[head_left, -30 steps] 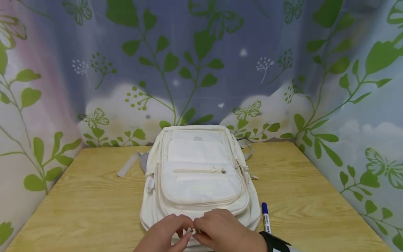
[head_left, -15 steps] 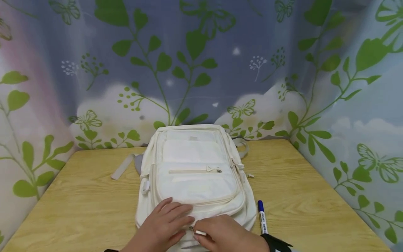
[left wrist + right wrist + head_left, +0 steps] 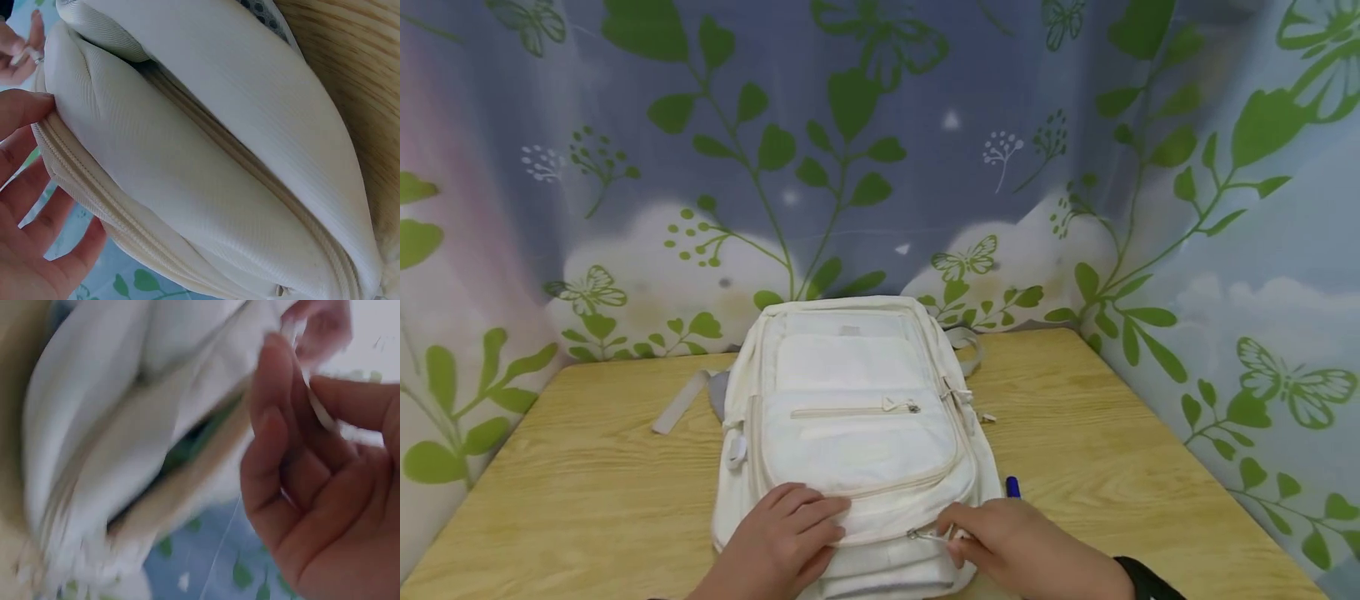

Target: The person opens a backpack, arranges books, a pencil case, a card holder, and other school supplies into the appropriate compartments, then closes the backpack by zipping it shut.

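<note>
A white backpack [image 3: 857, 442] lies on the table with its front pockets facing up. My left hand [image 3: 782, 533] holds its lower edge, thumb on one side of a zipper seam and fingers spread over the front panel. That thumb [image 3: 28, 109] rests beside the zipper [image 3: 94, 181] in the left wrist view. My right hand [image 3: 1000, 533] pinches a pale zipper pull [image 3: 951, 533] at the lower right of the backpack. In the right wrist view the pull's strip [image 3: 322, 412] runs between thumb and fingers, and a gap [image 3: 194, 447] in the bag shows dark green inside.
A blue-capped marker [image 3: 1013, 487] lies right of the backpack, mostly behind my right hand. Straps [image 3: 681, 404] spread from the bag's left side onto the wooden table [image 3: 595, 467]. Patterned curtains [image 3: 880, 167] enclose the back and sides.
My hands, together at the bag's lower middle, have parted. The right hand has carried the zipper pull to the right; the left has spread over the front panel. The head view has shifted slightly.
</note>
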A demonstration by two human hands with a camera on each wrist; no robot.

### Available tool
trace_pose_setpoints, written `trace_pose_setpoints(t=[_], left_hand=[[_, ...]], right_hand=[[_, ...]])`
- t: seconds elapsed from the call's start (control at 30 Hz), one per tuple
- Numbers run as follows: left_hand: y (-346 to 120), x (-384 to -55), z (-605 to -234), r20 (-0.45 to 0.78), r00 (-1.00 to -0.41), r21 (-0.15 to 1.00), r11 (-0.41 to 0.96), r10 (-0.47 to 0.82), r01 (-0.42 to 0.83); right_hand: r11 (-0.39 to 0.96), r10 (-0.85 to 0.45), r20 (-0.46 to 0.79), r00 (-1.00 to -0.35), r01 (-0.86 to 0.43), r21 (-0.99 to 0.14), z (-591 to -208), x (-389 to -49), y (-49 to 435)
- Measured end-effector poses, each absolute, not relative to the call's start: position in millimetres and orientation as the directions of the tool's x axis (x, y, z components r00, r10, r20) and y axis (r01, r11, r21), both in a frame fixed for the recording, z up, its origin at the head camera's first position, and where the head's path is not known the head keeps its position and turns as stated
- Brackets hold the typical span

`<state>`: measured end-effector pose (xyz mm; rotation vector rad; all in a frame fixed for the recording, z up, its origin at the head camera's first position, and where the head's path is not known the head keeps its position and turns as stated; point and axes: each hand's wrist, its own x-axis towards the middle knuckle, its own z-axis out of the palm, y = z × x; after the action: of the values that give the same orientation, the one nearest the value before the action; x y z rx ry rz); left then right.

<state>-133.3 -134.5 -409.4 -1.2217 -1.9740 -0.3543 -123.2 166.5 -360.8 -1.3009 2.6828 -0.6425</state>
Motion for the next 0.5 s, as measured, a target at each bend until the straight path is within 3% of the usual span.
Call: trace_pose_setpoints(t=[0.13,0.27,0.5], left_hand=[[-136,-133,-409,0.736,-0.225,-0.169,0.494,0.639,0.853],[-136,-135,-412,0.742,-0.212,-0.178,0.492,0.636,0.852],[-131,-137,-421,0.781,-0.170,-0.195,0.494,0.601,0.847]], right_hand=[[0.645,-0.729,0.037,-0.683,-0.704,-0.298,-356,-139,191],[0.742,-0.644,-0.019,-0.764,-0.619,-0.256,-351,-161,210],[0.814,-0.563,0.153,-0.812,-0.577,-0.065,-364,-205,225]])
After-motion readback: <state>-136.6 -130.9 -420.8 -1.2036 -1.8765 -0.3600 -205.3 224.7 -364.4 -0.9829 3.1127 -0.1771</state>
